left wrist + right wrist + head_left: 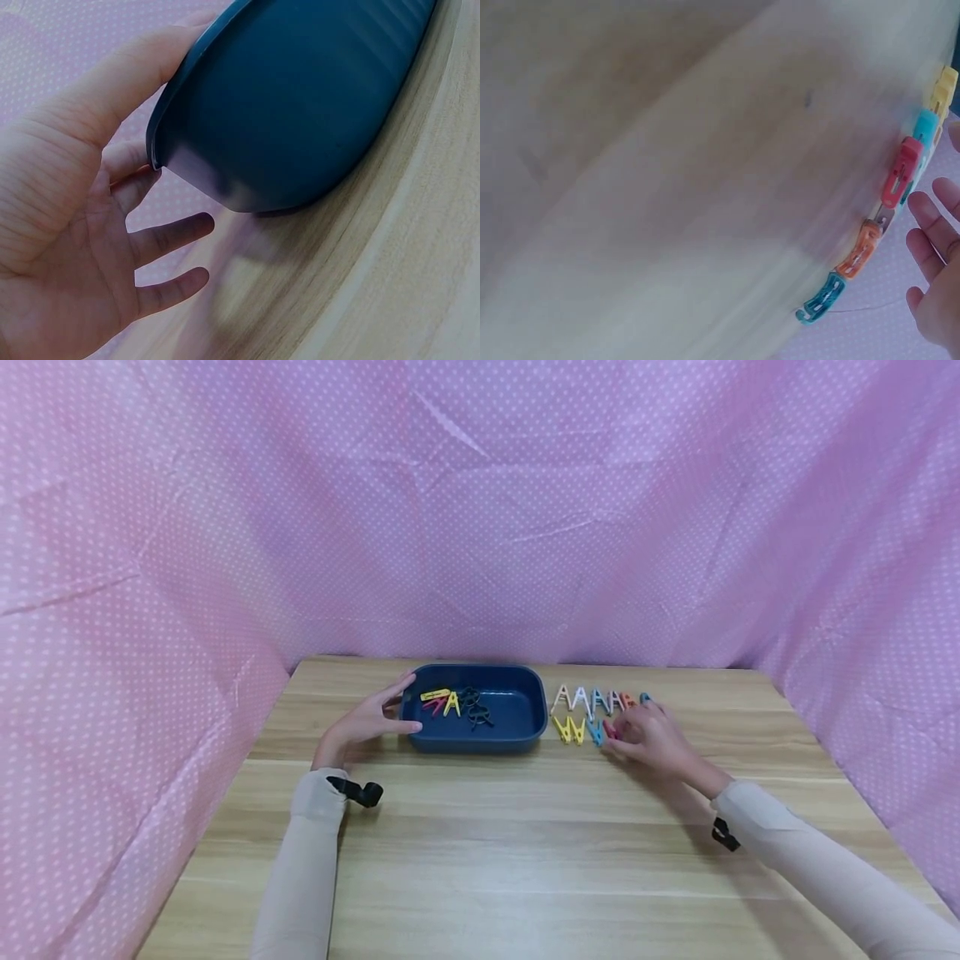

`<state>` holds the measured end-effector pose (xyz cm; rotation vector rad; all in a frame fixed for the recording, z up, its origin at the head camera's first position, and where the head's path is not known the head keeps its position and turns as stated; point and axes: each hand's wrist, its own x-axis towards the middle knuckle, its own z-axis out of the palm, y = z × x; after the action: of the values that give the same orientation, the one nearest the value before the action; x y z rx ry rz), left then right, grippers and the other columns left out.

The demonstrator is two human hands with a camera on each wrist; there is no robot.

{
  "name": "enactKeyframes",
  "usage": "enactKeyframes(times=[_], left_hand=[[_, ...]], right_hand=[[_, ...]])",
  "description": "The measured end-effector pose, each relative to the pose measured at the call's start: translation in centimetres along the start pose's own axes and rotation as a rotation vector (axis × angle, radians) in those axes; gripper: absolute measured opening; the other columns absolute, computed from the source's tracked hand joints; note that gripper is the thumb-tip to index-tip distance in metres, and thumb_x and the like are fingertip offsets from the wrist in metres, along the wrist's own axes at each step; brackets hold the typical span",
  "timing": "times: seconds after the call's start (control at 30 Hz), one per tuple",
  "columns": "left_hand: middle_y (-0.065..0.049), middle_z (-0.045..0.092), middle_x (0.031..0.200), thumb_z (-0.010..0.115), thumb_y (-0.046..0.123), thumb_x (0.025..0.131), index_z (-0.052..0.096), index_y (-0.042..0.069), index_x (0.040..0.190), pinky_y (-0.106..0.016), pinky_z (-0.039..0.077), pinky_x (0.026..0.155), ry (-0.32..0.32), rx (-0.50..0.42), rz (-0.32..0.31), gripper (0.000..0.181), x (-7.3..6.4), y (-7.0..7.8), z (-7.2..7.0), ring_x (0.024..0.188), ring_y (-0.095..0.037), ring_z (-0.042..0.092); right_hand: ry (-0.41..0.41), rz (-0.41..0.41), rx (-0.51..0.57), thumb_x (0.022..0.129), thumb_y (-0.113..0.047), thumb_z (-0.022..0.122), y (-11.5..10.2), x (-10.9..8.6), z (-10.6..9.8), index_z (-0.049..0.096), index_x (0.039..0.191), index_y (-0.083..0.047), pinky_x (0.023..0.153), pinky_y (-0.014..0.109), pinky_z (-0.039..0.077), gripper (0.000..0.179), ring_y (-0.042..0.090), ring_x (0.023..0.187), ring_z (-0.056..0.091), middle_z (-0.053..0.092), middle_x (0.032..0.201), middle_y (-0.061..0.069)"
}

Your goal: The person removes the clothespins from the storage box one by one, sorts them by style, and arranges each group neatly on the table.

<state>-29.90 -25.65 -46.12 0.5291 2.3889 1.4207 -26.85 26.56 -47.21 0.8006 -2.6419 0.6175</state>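
Note:
My left hand (367, 720) holds the left end of a dark blue plastic basin (480, 746), thumb and fingers on its rim; two fingers are spread free below the rim in the left wrist view. Inside the basin lie a yellow clothespin (452, 703), a red one (433, 702) and dark clips (480, 717). My right hand (652, 739) is over the right end of the clothespin rows, beside a red clothespin (902, 172). In the right wrist view its fingers are relaxed, with a gap between them and that clothespin.
Right of the basin stand two rows of clothespins: a back row with peach (561, 697), white (581, 698) and blue (598, 700) ones, and a front row with yellow (562, 729) and light blue (596, 732) ones. A pink dotted cloth (525, 527) hangs behind the wooden table (480, 860).

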Motion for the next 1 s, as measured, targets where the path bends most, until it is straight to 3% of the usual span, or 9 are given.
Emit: enactKeyframes(times=[0.2, 0.37, 0.7, 1.0], left_hand=[[0.009, -0.001, 0.173, 0.078, 0.035, 0.091, 0.014, 0.026, 0.165, -0.059, 0.019, 0.126, -0.005, -0.002, 0.009, 0.099, 0.1, 0.1, 0.1, 0.157, -0.040, 0.016], [0.007, -0.002, 0.173, 0.079, 0.034, 0.091, 0.014, 0.025, 0.166, -0.058, 0.020, 0.126, -0.010, -0.010, 0.021, 0.100, 0.1, 0.0, 0.1, 0.157, -0.040, 0.015], [0.005, -0.003, 0.174, 0.080, 0.032, 0.090, 0.014, 0.026, 0.165, -0.058, 0.019, 0.126, -0.014, -0.022, 0.024, 0.100, 0.1, 0.1, 0.0, 0.156, -0.041, 0.017], [0.004, -0.005, 0.174, 0.077, 0.031, 0.093, 0.013, 0.025, 0.165, -0.060, 0.018, 0.125, -0.022, -0.012, 0.025, 0.097, 0.1, 0.1, 0.0, 0.156, -0.044, 0.016]], right_hand=[[0.035, -0.015, 0.007, 0.079, -0.017, 0.087, -0.7, 1.0, 0.0, 0.074, 0.091, -0.004, 0.089, 0.053, 0.038, 0.023, 0.025, 0.085, 0.054, 0.071, 0.081, 0.008], [0.019, -0.020, 0.035, 0.083, -0.014, 0.084, -1.8, 2.3, 0.2, 0.074, 0.092, -0.003, 0.095, 0.059, 0.036, 0.018, 0.029, 0.091, 0.057, 0.070, 0.082, 0.010], [-0.014, -0.060, 0.125, 0.089, -0.019, 0.079, -5.3, 6.1, 1.0, 0.075, 0.096, -0.008, 0.093, 0.050, 0.038, 0.014, 0.026, 0.095, 0.059, 0.073, 0.091, 0.004], [-0.068, -0.094, 0.179, 0.094, -0.019, 0.075, -9.1, 9.4, 1.8, 0.075, 0.106, -0.003, 0.098, 0.051, 0.038, 0.021, 0.026, 0.098, 0.057, 0.074, 0.096, 0.006]])
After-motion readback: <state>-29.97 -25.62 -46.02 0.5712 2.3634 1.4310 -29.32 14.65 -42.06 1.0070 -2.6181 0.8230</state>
